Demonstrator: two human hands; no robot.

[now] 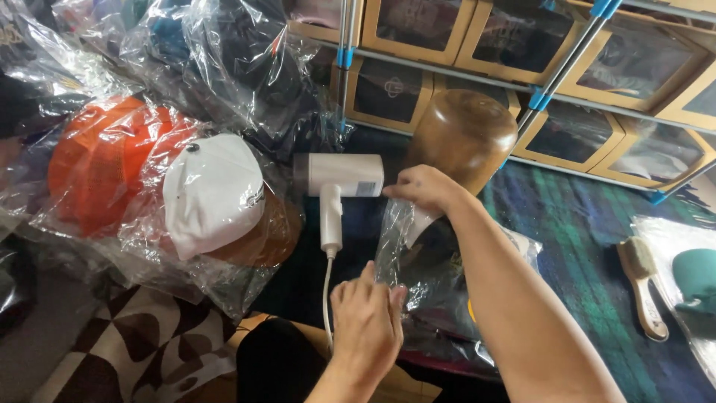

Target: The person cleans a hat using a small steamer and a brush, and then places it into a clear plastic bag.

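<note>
Your right hand [425, 186] and left hand [365, 321] both pinch the clear bag [391, 242], just beside the white steamer [339, 179]; bagged caps [212, 194] crowd beyond the steamer, wooden head block [462, 134] behind.

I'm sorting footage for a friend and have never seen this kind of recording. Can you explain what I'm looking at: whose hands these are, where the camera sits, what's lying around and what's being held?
There is no machine here. The single picture comes from a camera worn on a person's head, looking down at their own two bare hands.

The left hand and the right hand both pinch a clear plastic bag, stretched between them, the right hand at its upper end.

Just behind lies a white handheld appliance with a cord, and beside it a rounded wooden head form. To the left is a pile of caps in plastic bags, with a white cap and orange caps on top. At the right, on a dark plaid cloth, lies a wooden brush. Along the back runs a rack of cardboard window boxes.
</note>
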